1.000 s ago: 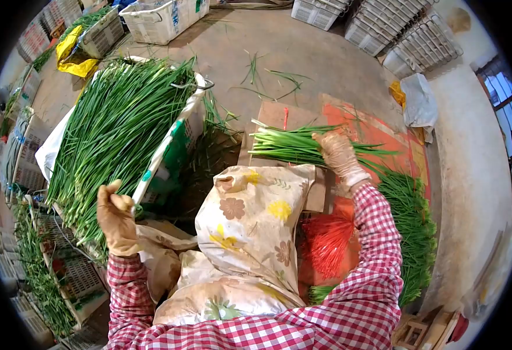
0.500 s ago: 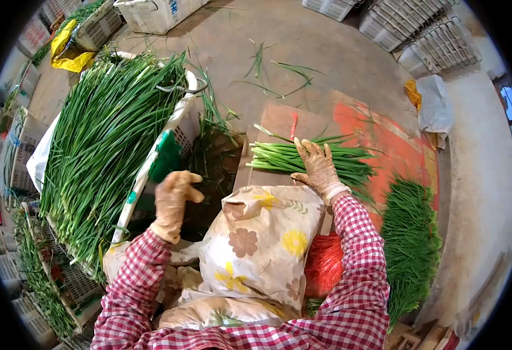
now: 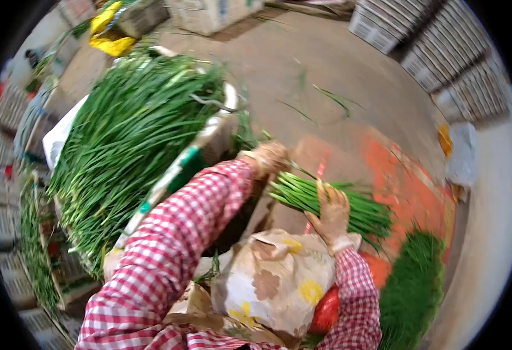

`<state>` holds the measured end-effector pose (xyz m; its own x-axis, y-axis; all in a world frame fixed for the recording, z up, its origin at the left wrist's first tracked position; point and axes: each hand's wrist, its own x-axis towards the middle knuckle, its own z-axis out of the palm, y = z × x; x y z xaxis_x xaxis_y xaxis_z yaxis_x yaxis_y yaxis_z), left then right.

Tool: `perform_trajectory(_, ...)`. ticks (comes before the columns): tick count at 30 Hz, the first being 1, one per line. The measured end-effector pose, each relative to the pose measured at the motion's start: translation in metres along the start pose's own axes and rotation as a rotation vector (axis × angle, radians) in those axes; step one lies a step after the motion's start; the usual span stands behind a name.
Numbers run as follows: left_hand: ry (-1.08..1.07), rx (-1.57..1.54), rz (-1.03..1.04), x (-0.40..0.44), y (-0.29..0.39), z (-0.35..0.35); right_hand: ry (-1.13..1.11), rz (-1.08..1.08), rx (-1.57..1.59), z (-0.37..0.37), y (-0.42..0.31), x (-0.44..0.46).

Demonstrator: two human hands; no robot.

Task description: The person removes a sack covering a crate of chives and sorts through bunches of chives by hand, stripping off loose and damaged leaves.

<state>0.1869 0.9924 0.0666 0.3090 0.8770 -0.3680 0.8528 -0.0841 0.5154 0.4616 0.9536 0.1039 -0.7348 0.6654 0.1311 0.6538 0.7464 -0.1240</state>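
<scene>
On the cardboard lies a bunch of garlic chives (image 3: 358, 210), pale stem ends to the left. My right hand (image 3: 333, 220), in a stained glove, lies on the bunch with fingers stretched out and thumb apart. A red and white tie strip (image 3: 322, 165) passes beneath the bunch and shows on both sides. My left hand (image 3: 267, 158), gloved and slightly blurred, is closed at the stem end around a loose chive stalk; its fingertips are partly hidden. Left of it, a white crate (image 3: 161, 185) is heaped with loose chives (image 3: 133, 146).
Orange-marked cardboard (image 3: 393, 186) lies on the floor, with trimmed chives (image 3: 413, 286) piled at right. A floral cloth (image 3: 273, 280) covers my lap beside a red bag (image 3: 326, 309). Stacked crates (image 3: 442, 52) stand at back right. Stray leaves (image 3: 335, 99) litter the floor.
My left hand has moved from beside the crate, forward and right, to the bunch's stem end, and closed on a stalk. My right hand stays on the bunch. The view has shifted.
</scene>
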Motion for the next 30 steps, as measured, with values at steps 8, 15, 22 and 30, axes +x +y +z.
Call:
perform_trajectory(8, 0.569, 0.347, -0.249, -0.036, 0.029, -0.067, 0.026, 0.006, -0.132, -0.004, -0.011, 0.001)
perform_trajectory(15, 0.940, 0.192, -0.895, -0.020, -0.024, -0.149, -0.040, 0.037, -0.073, 0.004, -0.007, 0.001)
perform_trajectory(22, 0.229, 0.019, -0.255, -0.171, 0.089, -0.063, -0.011, -0.053, -0.105, 0.007, -0.010, -0.001)
perform_trajectory(30, 0.625, -0.219, -0.180, -0.418, 0.084, 0.002, -0.485, 0.146, -0.457, -0.058, -0.058, 0.043)
